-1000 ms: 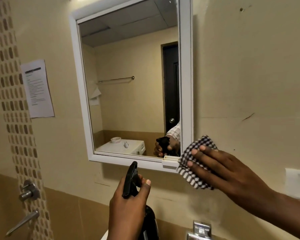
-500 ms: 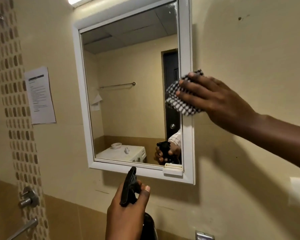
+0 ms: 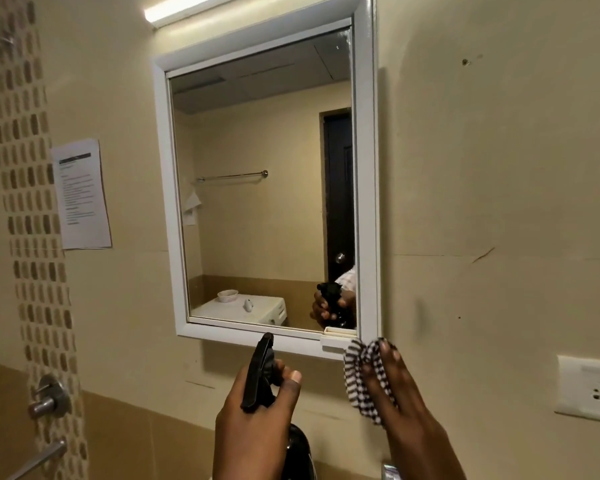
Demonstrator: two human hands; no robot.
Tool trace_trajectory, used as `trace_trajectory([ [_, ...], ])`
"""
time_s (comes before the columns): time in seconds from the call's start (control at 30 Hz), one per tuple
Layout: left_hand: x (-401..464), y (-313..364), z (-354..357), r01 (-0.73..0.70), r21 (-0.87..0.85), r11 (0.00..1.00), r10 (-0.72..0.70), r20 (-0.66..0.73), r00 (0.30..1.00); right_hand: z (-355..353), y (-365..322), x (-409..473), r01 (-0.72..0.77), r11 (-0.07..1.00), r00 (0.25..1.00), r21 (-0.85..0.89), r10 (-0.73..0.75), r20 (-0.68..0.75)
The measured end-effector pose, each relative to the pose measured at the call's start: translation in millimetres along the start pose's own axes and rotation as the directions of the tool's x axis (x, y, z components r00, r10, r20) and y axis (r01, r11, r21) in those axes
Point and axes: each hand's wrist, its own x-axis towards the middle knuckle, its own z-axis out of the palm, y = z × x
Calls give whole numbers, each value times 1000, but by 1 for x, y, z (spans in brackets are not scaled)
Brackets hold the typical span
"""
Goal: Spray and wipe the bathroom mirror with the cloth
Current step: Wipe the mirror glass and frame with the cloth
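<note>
A white-framed mirror (image 3: 264, 188) hangs on the beige wall and reflects the room behind me. My left hand (image 3: 253, 431) is wrapped around a black spray bottle (image 3: 257, 375), whose nozzle points up at the frame's bottom edge. My right hand (image 3: 409, 410) presses a black-and-white checked cloth (image 3: 355, 375) flat against the wall just below the mirror's lower right corner. The bottle's body is mostly hidden behind my left hand.
A printed paper notice (image 3: 80, 195) is stuck to the wall left of the mirror. A white wall socket (image 3: 589, 389) sits at the right. Metal tap fittings (image 3: 47, 396) stick out at the lower left beside a mosaic tile strip. A light bar (image 3: 187, 8) glows above the mirror.
My right hand swept the cloth up the mirror's right frame edge, then back down to below its lower right corner. The spray bottle stayed in place.
</note>
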Motion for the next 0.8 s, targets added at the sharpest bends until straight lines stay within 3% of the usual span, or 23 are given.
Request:
trace_trajectory([
  [0.2, 0, 10, 5, -26, -14, 1000, 27, 41, 999, -20, 13, -21, 110, 993, 977, 53, -118, 178],
  [0.3, -2, 17, 14, -59, -28, 998, 61, 84, 995, -56, 26, 11, 173, 985, 977, 5, -172, 125],
  [0.47, -14, 33, 32, -127, -94, 988, 141, 165, 976, -109, 43, 84, 298, 939, 954, -174, -299, 19],
  [0.6, -25, 52, 52, -194, -173, 966, 229, 210, 950, -147, 53, 119, 373, 859, 920, -352, -391, 22],
  [0.8, -31, 99, 84, -314, -259, 913, 382, 279, 881, -202, 59, 129, 345, 752, 930, -562, -354, 97],
])
